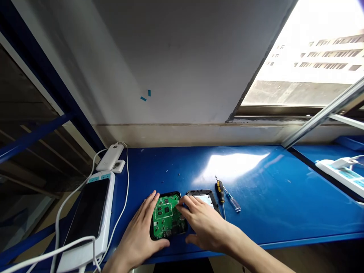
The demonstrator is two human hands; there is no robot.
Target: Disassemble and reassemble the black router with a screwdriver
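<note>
A green circuit board [166,213] lies in a black plastic case [183,226] near the front edge of the blue table. My left hand [139,231] grips the case from the left, fingers along its side and thumb at the front corner. My right hand [203,223] has its bent fingertips on the board's right edge, while its thumb sits apart, lower down. What lies right under those fingertips is hidden. Partly covered by my right hand is a black cover [212,195] with a pale label inside.
A yellow-and-black screwdriver [220,190] and a clear blue-handled screwdriver [233,203] lie right of the cover. Tiny screws [162,182] are scattered behind the case. On the left, a phone [88,210] rests on a white power strip [109,216] with cables; another power strip [342,172] is far right.
</note>
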